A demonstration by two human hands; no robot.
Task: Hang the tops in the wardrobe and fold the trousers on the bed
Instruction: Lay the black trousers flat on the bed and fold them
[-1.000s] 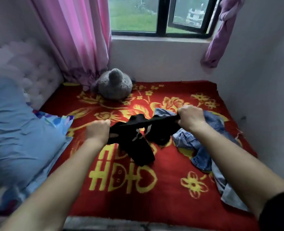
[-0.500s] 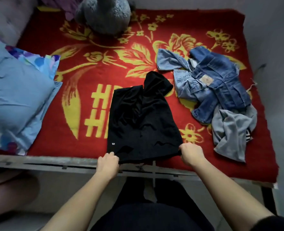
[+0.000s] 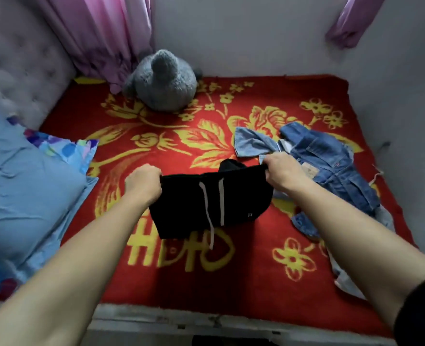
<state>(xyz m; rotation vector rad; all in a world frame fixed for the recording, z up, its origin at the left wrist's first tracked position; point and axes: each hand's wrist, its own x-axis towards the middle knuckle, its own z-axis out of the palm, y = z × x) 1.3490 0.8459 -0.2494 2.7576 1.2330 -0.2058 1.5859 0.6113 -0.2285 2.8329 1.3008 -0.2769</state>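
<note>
Above the red blanket (image 3: 244, 278), the person is holding a pair of black trousers (image 3: 206, 203) stretched by the waistband, the left hand (image 3: 144, 182) clenched on one end and the right hand (image 3: 281, 172) clenched on the other. White drawstrings (image 3: 210, 216) are hanging down the front, and the lower part of the garment is bunching behind and below the waistband rather than lying flat. Just beside the right hand, a heap of denim clothes (image 3: 326, 166) is sitting on the blanket, with a paler grey piece (image 3: 341, 278) trailing toward the bed's near edge. A grey plush toy (image 3: 164, 81) and a blue pillow (image 3: 26, 196) are lying well apart from the work. Judging from here, the fold may be going crooked if the bunched legs are laid down unsmoothed; the loose cords could be getting trapped inside the fold, and the trousers' right side could be landing on the denim heap.
</note>
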